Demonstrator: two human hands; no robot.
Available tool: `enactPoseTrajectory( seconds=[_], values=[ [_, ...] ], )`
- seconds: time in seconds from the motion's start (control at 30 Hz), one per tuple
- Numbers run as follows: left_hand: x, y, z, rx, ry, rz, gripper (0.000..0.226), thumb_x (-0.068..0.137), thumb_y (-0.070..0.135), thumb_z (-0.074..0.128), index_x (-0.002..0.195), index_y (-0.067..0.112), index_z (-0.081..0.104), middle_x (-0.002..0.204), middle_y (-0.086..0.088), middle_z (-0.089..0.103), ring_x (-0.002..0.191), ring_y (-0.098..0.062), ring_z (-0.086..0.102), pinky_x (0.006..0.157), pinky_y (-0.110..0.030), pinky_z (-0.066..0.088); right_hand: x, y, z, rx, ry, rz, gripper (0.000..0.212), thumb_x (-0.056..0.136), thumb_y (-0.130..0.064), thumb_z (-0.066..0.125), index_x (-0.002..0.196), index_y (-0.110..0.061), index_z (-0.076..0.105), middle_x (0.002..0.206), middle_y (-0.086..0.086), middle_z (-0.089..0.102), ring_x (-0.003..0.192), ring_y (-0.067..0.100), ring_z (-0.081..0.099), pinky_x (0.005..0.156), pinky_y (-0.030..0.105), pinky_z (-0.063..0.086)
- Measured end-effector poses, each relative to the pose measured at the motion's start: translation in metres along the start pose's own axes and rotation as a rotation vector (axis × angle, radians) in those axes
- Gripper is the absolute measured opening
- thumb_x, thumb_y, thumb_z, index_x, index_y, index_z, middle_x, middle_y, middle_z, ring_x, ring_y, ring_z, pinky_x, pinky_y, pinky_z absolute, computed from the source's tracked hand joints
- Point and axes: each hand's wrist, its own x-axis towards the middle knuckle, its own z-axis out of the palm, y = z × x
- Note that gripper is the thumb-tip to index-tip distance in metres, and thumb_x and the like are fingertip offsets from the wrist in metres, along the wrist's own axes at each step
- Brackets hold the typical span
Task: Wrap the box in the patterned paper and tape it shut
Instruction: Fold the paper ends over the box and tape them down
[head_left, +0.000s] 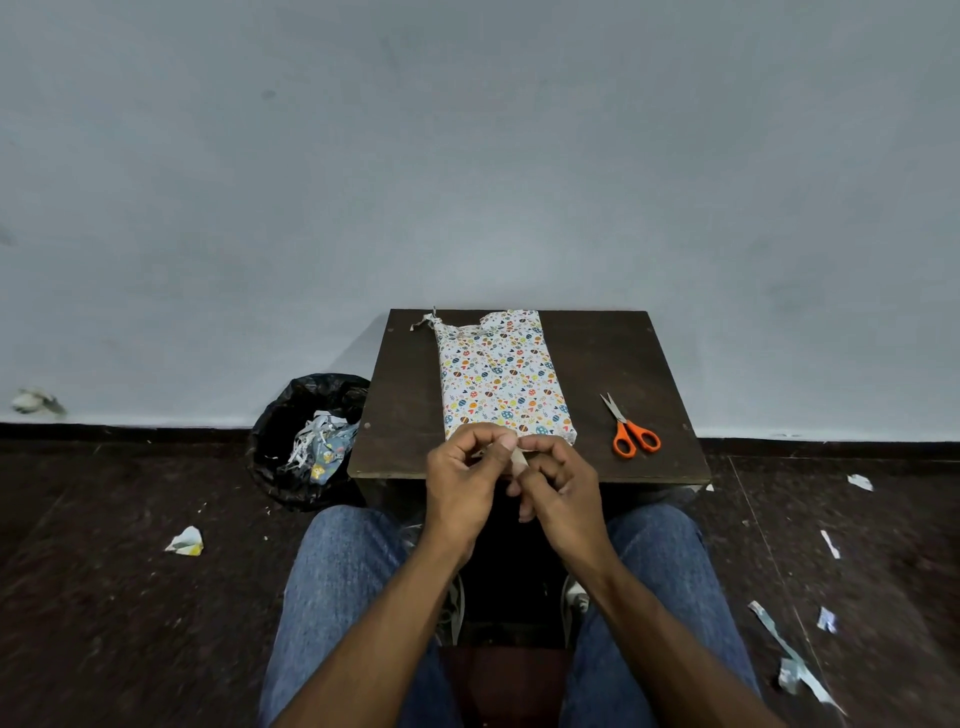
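Dark table (410, 395) (wrapped box (504, 379) atop)

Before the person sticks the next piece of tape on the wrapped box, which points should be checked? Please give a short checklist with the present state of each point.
1. Tape piece in hand: the left hand and the right hand pinch a small pale strip between them. Ok.
2. Strip is flat and not stuck to itself: cannot tell, fingers cover it.
3. Wrapped box lies flat on the table: ok.
4. Near end of the paper is folded closed: cannot tell, the hands hide it.
5. Far end is closed: not ok, the paper there looks torn and loose.
6. Scissors are clear of the box, lying to its right: ok.
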Motion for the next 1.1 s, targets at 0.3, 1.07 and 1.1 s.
enactPoseTrajectory(
  seconds=[0.3,1.07,1.1],
  values=[
    [-0.003,0.002,0.0,0.107,-0.127,-0.024,0.045,0.084,-0.007,0.065,0.115,0.025,0.061,0.119,0.0,0.063,0.099,-0.005,0.065,0.08,-0.019,0.052,0.001,0.004,-0.006,-0.003,-0.087,-0.042,0.046,0.081,0.009,0.055,0.12,-0.015,0.055,0.064,-0.002,0.063,0.063,0.008,0.057,0.065,0.02,0.046],
    [-0.003,0.002,0.001,0.155,-0.056,0.088,0.04,0.089,-0.01,0.06,0.105,0.027,0.065,0.1,-0.009,0.058,0.063,-0.004,0.05,0.056,-0.013,0.045,0.078,0.0,-0.112,-1.292,0.184,0.418,0.049,0.084,-0.049,0.067,0.114,-0.011,0.058,0.124,0.014,0.046,0.111,0.04,0.056,0.087,0.049,0.046],
    [-0.002,0.001,0.0,0.154,-0.048,0.088,0.04,0.089,-0.009,0.06,0.104,0.027,0.065,0.098,-0.007,0.057,0.063,-0.006,0.049,0.055,-0.015,0.044,0.081,0.0,-0.113,-1.287,0.175,0.441,0.053,0.083,-0.052,0.068,0.115,-0.01,0.058,0.126,0.014,0.047,0.112,0.04,0.057,0.089,0.049,0.046]
  ],
)
